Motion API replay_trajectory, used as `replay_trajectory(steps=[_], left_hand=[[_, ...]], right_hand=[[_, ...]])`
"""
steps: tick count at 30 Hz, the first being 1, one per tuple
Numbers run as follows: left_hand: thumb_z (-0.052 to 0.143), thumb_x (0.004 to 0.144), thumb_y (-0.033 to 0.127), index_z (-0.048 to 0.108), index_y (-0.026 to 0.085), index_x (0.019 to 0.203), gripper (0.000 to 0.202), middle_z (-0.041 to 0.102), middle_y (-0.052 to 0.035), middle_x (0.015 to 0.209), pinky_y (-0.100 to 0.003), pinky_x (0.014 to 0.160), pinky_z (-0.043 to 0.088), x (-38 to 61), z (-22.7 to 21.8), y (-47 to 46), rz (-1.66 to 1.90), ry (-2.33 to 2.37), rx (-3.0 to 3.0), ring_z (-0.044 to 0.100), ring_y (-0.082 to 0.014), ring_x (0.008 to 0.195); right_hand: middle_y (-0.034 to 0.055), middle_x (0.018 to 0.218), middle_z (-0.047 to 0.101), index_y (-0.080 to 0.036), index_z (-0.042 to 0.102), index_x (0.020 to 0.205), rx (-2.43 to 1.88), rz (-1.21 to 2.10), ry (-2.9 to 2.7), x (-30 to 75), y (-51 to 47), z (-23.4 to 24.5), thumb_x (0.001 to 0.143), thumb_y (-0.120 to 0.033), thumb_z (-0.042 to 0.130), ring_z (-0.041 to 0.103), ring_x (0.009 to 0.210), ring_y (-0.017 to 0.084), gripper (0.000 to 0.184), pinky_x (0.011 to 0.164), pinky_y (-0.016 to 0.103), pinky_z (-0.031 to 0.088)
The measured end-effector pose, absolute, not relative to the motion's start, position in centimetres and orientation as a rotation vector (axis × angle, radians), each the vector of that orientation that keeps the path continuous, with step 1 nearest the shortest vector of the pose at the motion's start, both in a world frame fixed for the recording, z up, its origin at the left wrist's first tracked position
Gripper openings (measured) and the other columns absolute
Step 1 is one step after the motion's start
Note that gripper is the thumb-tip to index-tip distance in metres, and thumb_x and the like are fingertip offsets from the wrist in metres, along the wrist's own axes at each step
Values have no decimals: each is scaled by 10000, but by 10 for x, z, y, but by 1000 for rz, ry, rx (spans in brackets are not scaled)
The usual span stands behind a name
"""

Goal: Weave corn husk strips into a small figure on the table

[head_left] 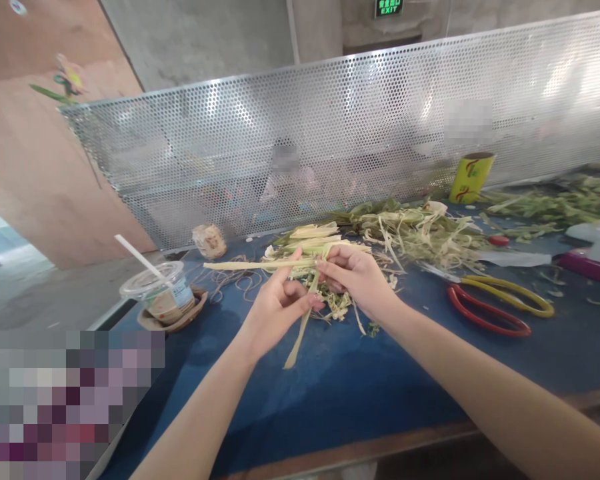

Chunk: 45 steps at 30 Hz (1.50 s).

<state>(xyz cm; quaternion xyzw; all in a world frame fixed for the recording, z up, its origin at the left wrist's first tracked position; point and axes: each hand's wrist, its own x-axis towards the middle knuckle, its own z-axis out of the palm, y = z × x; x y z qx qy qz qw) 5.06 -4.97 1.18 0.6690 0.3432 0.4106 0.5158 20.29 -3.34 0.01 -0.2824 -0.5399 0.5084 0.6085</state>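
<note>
Both my hands meet above the blue table [290, 413], working pale plant strips that look like dried leaf or husk. My left hand [280, 300] pinches a strip [300, 340] whose loose end hangs down toward the table. Another strip [240, 265] sticks out to the left, past my left fingers. My right hand [350, 273] is closed on the strips where they cross, its thumb and forefinger pressed together. Behind and below my hands lies a heap of cut pale strips [315, 233], with curled green and yellowish scraps [337, 307] under them.
Scissors [490, 307] with one red and one yellow handle lie at right. A lidded cup [163, 297] with a straw stands in a brown dish at left. Beyond are loose twine [235, 277], a leaf pile [425, 230], a yellow roll [473, 177] and a perforated metal screen [300, 133].
</note>
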Motion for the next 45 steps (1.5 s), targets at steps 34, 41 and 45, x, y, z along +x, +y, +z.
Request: replay_trajectory(steps=[34,41,45], left_hand=[[565,757,379,677,145,913,303,680,-56,804,-240,541,456,51,5,-43,1285,864,1526,566,-118,584],[562,761,365,673,175,989,318,701,-49,903,-286,689,489,52,8,-44,1393,1095,1767,626,-177,735],[502,801,367,644,169,1052,349,710,-30,687,-307,662,499,52,9,-45,1294,1111,1839,647,-194,653]], right_hand=[[-35,551,510,-176,666,719,-723,1196,-1319,202,-36,-1,696,-360,634,422,489,60,188,490,213,373],[-21,625,554,-173,549,775,-702,1352,-1362,192,-45,-1,672,-369,654,466,495,64,245,394,170,317],[-45,492,494,-165,490,664,-758,1339,-1363,190,-47,0,681,-400,631,370,401,37,275,348,164,182]])
